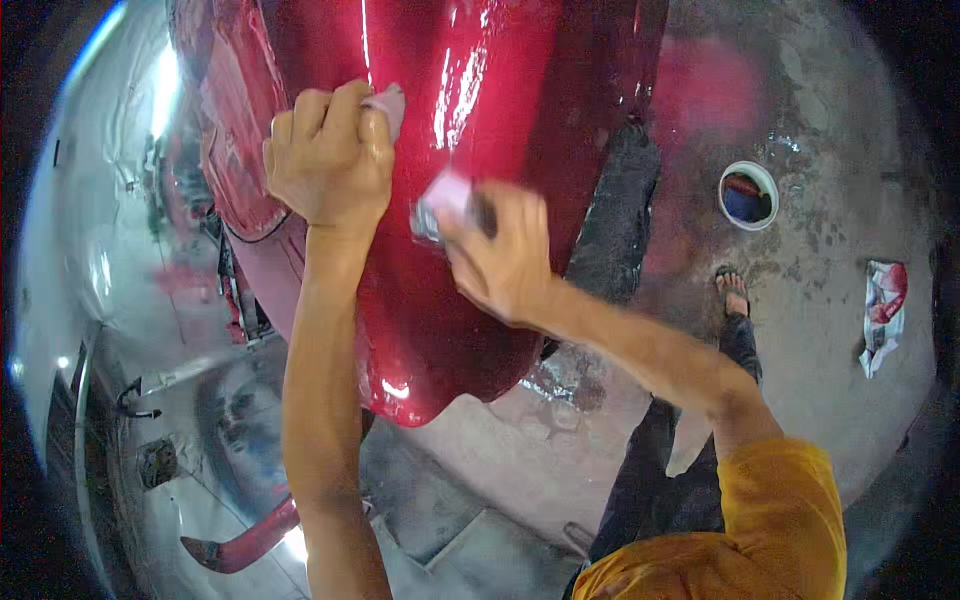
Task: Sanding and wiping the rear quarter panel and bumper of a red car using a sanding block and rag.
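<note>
A glossy, wet red car body panel (480, 130) curves beneath both of my hands. My left hand (335, 150) is a fist above the panel's left part, closed round a crumpled pale pink cloth (390, 103) that pokes out beside the thumb. To its right and nearer to me, my right hand (505, 245) grips a pale pink and grey pad (440, 205) against the red surface. That pad and the fingers are smeared by motion, so its exact kind is unclear.
A white bucket (748, 196) with dark contents stands on the wet floor at right. Farther right lies a red and white crumpled packet (884, 318). My sandalled foot (733, 290) is near the bucket. A curved red part (245, 540) lies at lower left.
</note>
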Demonstrator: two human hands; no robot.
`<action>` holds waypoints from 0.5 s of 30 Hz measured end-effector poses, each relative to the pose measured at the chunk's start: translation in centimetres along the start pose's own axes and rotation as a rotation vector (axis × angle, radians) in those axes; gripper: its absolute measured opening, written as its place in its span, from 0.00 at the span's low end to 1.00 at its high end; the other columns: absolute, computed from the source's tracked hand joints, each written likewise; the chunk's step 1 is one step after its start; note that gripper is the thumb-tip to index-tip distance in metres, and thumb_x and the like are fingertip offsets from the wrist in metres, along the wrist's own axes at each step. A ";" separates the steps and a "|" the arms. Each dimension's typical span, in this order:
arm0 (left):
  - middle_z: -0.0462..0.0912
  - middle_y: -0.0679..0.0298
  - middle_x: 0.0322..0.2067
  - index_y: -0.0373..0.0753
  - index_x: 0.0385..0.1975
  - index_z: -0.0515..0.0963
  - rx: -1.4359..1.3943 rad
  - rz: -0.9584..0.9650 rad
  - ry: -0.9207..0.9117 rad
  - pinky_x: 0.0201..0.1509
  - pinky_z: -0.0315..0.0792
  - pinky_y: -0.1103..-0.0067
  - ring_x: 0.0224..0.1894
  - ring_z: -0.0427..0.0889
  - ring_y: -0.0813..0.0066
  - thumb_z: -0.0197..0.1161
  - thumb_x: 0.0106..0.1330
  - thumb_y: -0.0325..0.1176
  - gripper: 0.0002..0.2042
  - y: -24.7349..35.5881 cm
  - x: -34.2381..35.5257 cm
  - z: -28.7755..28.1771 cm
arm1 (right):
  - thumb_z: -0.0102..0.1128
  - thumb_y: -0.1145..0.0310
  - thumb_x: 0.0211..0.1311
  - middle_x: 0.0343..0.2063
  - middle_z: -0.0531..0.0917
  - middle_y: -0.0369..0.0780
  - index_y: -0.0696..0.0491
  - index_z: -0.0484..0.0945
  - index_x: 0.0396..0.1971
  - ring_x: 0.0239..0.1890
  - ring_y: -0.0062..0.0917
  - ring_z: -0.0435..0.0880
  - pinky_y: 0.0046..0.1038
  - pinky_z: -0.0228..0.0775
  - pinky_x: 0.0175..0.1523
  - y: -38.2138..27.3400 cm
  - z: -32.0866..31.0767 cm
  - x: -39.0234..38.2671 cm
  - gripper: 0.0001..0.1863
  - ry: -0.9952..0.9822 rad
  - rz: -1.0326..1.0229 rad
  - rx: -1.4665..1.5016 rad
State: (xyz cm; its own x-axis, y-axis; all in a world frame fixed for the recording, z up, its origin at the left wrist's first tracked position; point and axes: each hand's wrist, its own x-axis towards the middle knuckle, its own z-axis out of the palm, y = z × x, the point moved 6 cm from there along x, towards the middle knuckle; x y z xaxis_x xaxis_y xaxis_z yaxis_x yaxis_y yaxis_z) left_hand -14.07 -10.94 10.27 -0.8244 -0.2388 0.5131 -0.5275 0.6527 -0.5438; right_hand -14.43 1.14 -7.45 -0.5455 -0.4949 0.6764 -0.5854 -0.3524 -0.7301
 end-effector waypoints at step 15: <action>0.75 0.65 0.25 0.48 0.27 0.83 -0.177 0.144 0.080 0.34 0.73 0.65 0.29 0.78 0.60 0.63 0.62 0.36 0.04 0.0 0.2 -0.2 | 0.67 0.72 0.63 0.58 0.70 0.61 0.58 0.72 0.67 0.55 0.55 0.70 0.54 0.62 0.61 2.4 -1.2 -6.3 0.32 0.119 0.327 0.019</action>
State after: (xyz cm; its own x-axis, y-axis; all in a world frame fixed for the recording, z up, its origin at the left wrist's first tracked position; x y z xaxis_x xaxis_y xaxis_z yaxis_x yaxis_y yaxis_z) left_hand -14.14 -10.87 10.49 -0.8660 -0.0815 0.4933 -0.3558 0.7937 -0.4934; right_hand -13.06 4.36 -13.33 -0.7689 -0.4888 0.4121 -0.3574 -0.2058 -0.9110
